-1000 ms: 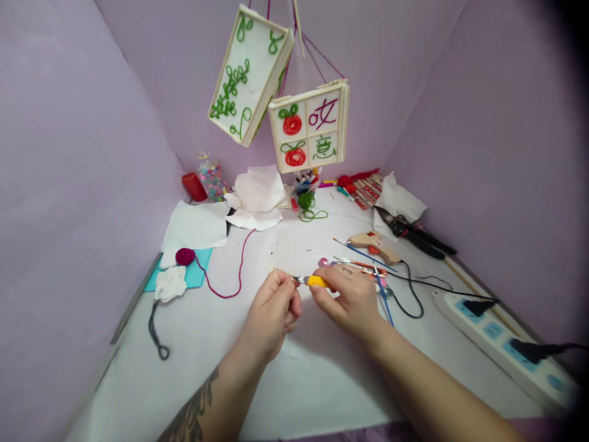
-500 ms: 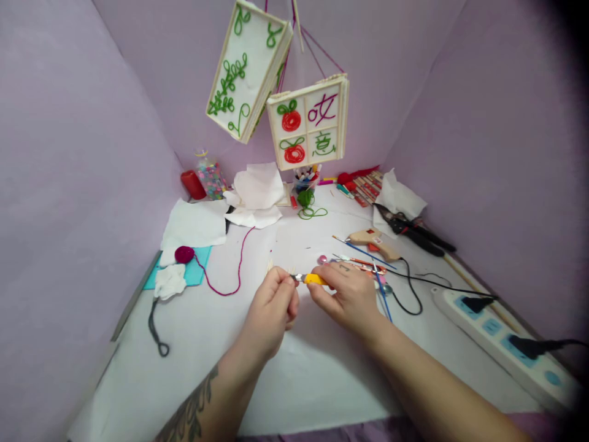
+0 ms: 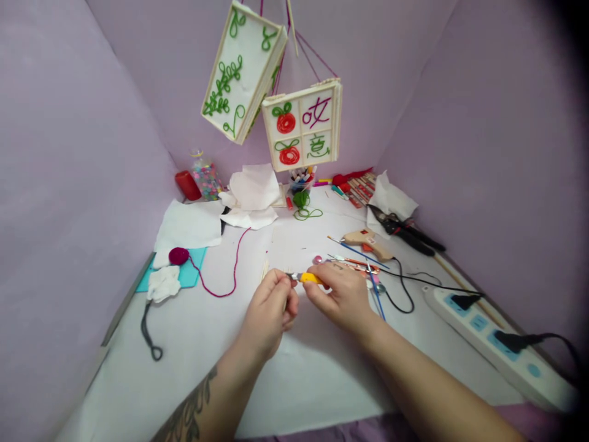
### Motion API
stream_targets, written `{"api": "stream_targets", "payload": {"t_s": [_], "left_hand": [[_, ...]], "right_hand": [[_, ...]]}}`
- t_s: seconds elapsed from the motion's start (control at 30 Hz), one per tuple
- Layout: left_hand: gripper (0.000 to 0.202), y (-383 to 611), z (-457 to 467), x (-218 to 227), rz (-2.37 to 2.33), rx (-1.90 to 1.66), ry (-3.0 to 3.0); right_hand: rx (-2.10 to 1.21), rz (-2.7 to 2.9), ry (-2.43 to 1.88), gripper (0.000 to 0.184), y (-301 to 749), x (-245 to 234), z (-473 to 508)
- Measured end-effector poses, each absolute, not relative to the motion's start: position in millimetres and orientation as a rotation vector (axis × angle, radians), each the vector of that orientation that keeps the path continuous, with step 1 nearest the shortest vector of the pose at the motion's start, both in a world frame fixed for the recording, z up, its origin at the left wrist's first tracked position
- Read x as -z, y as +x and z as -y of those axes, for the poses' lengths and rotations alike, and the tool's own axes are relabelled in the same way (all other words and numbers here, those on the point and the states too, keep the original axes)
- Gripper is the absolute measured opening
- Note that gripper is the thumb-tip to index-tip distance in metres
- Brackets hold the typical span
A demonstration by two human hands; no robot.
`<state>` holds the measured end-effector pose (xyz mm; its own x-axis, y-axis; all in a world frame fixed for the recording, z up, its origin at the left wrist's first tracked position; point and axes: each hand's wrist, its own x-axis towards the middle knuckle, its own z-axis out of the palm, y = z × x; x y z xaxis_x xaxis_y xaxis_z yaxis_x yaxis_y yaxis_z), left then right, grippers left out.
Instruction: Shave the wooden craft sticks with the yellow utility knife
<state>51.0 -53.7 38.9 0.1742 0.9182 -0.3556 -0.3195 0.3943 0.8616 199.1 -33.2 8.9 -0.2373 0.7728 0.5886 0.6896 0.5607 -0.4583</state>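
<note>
Both my hands meet over the middle of the white table [image 3: 193, 344]. My right hand [image 3: 338, 298] is closed round a small yellow-handled cutter [image 3: 309, 278] whose metal tip points left. My left hand [image 3: 271, 310] is closed in a pinch right at that tip, holding something thin that I cannot make out. Thin pale sticks [image 3: 265, 269] lie on the table just beyond my left fingers.
Two stick-framed panels with yarn designs [image 3: 302, 124] hang above. A magenta yarn ball [image 3: 178, 255] with a trailing strand lies left on a teal mat. A glue gun [image 3: 368, 240], brushes, shears [image 3: 400, 228] and a power strip [image 3: 488, 334] lie right. Paper, a bead jar and pens stand behind.
Both hands stay together in the same grip. The whole view has drifted slightly, so everything sits a little further left in the picture.
</note>
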Motion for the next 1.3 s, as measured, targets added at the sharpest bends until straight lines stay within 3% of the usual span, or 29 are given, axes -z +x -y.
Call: {"api": "stream_targets", "payload": {"t_s": [0.4,0.57,0.8,1.3], "left_hand": [[0.022,49.2,54.5,-39.5,-1.065,-0.958,0.742],[0.023,49.5,58.2,-42.7,-0.994,-0.883,0.703],[0.023,50.5,55.1,-38.9,-1.011,-0.938,0.650],[0.016,49.2,55.3,-39.8,-1.022,-0.917,0.669]], "right_hand": [[-0.059,2.032,-1.220,0.031,201.6,-5.3,31.2],[0.013,1.866,-1.505,0.030,217.4,-4.4,17.9],[-0.072,2.003,-1.218,0.027,208.1,-15.9,32.9],[-0.065,2.056,-1.199,0.030,205.6,-14.8,35.1]]}}
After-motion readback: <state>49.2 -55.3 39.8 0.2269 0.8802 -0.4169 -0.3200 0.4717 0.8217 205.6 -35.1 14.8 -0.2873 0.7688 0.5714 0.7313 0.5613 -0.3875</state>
